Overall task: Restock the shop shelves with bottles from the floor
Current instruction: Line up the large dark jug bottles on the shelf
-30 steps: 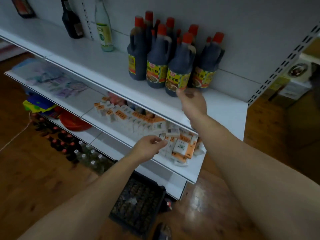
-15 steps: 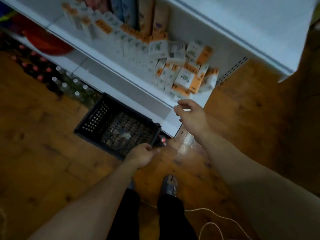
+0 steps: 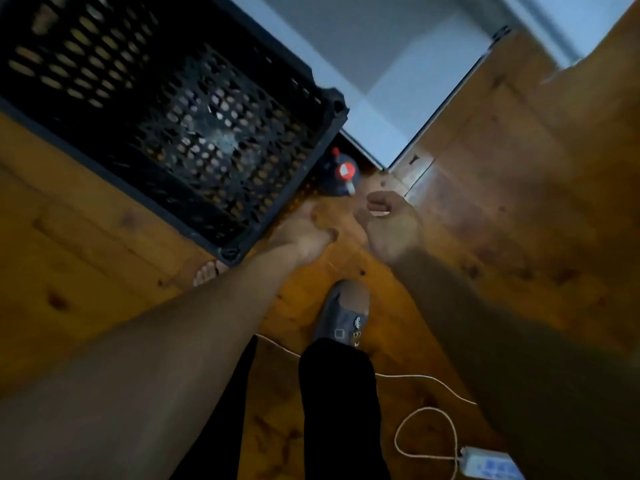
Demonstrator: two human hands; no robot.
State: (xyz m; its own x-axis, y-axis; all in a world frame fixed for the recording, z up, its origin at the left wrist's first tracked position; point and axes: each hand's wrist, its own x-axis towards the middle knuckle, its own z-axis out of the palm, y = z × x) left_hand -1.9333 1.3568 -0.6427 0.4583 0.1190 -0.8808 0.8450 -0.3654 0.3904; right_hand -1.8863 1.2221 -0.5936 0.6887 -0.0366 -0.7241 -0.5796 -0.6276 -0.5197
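Observation:
A dark bottle point(image 3: 341, 174) with a red cap stands on the wooden floor, wedged between the black crate point(image 3: 166, 109) and the foot of the white shelf unit point(image 3: 391, 84). My left hand point(image 3: 304, 226) hangs just below the bottle beside the crate's corner, fingers loosely curled, holding nothing. My right hand point(image 3: 388, 220) hovers to the right of the bottle with fingers relaxed and slightly bent, empty. Neither hand touches the bottle. The view is blurred by motion.
The perforated black plastic crate lies on the floor at upper left. My feet point(image 3: 346, 313) stand below the hands. A white cable point(image 3: 415, 393) runs to a power strip point(image 3: 491, 467) at lower right. Wooden floor stretches to the right.
The view has tipped from the stocked top shelf down to the floor. Both hands came down from the shelves toward the bottle beside the crate.

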